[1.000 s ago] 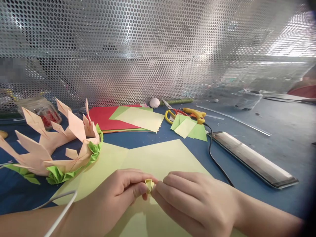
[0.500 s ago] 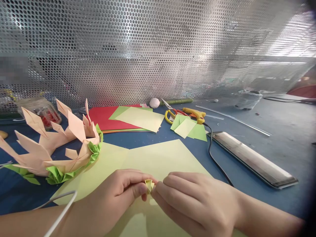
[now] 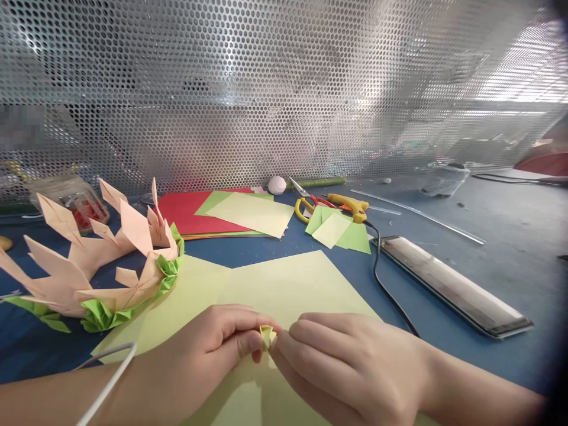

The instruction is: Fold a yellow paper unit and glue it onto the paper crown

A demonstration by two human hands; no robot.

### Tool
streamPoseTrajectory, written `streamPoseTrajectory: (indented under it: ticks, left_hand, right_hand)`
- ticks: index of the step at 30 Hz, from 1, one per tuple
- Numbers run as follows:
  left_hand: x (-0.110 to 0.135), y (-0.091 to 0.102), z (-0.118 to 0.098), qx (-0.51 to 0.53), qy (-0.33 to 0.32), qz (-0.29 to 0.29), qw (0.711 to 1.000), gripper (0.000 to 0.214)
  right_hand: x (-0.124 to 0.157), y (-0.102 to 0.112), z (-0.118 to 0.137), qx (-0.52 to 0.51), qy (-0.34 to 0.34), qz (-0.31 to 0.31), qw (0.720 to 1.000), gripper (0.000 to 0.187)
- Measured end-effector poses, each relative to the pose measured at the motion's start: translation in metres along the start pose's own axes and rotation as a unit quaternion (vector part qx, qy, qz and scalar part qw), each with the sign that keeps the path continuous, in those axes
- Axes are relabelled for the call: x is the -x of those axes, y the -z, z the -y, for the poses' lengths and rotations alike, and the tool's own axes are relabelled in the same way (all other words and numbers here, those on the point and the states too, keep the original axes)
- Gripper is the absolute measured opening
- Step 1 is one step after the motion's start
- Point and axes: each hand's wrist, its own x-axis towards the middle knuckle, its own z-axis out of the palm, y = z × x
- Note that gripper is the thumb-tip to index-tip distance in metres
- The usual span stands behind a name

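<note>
A tiny folded piece of pale yellow paper (image 3: pixel 267 335) is pinched between both hands near the bottom middle. My left hand (image 3: pixel 208 355) grips it from the left with thumb and fingers closed. My right hand (image 3: pixel 350 364) pinches it from the right, fingers curled. Both hands rest over large pale yellow sheets (image 3: pixel 284 284) lying on the blue table (image 3: pixel 510 248).
A pink and green origami lotus (image 3: pixel 97 266) sits at the left. Red, green and yellow sheets (image 3: pixel 222 214), scissors (image 3: pixel 310 201), a yellow glue gun (image 3: pixel 350 206) with black cord, folded green pieces (image 3: pixel 339 231), a metal ruler (image 3: pixel 452 284), a jar (image 3: pixel 75 198), a perforated metal screen (image 3: pixel 284 89) behind.
The hands shifted very slightly left while still pinching the small paper piece; nothing else moved.
</note>
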Motion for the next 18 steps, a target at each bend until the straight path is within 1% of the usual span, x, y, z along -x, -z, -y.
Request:
streamPoseTrajectory:
  ticks: [6, 12, 18]
  left_hand:
    - [0.0014, 0.0015, 0.0, -0.014, -0.001, 0.0, 1.0, 0.035]
    - [-0.0005, 0.0017, -0.0008, -0.004, -0.002, -0.005, 1.0, 0.033]
    - [0.0027, -0.0005, -0.0026, 0.007, -0.003, -0.003, 1.0, 0.033]
  right_hand:
    - [0.0032, -0.0006, 0.0002, -0.007, -0.003, 0.011, 1.0, 0.035]
    - [0.0031, 0.0001, -0.0016, -0.011, 0.001, 0.021, 1.0, 0.036]
    - [0.003, 0.0013, -0.0022, -0.002, 0.001, 0.029, 1.0, 0.035]
